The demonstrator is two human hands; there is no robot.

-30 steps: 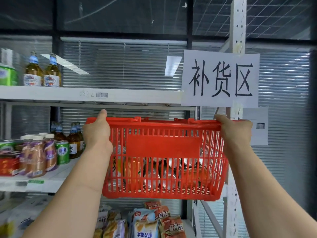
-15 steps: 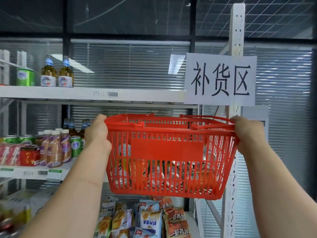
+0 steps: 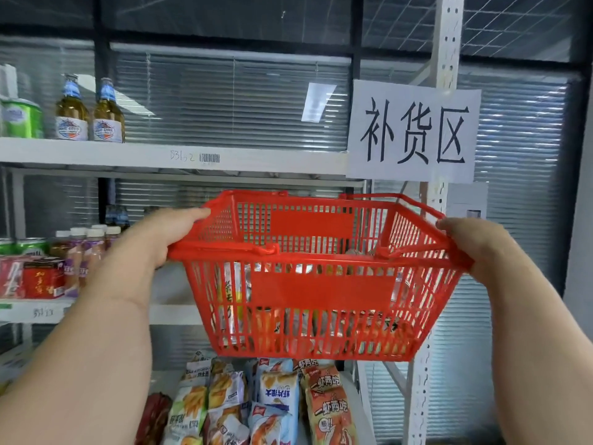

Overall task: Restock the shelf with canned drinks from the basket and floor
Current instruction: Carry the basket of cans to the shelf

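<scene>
Head view: white metal shelving stands against glass walls with closed blinds, and a paper sign (image 3: 413, 131) with three large black characters hangs on the right upright post (image 3: 446, 40). The top shelf (image 3: 256, 155) carries a green can (image 3: 21, 118) and two bottles (image 3: 89, 110) at its left end, the rest of its board lying bare toward the sign. The middle shelf (image 3: 173, 314) holds small bottles, cans and red cartons (image 3: 41, 277) at its left end, while snack bags (image 3: 272, 403) crowd the level beneath. The red basket (image 3: 321, 287) is held in the air in front of the middle shelf, below the front edge of the top one, its right side near the post. It is a slatted plastic one with solid panels on its long sides (handles folded down along the rim), and cans (image 3: 237, 303) show through the slats. The left hand (image 3: 154, 242) clasps the left rim; the right hand (image 3: 475, 245) grips the right rim.
</scene>
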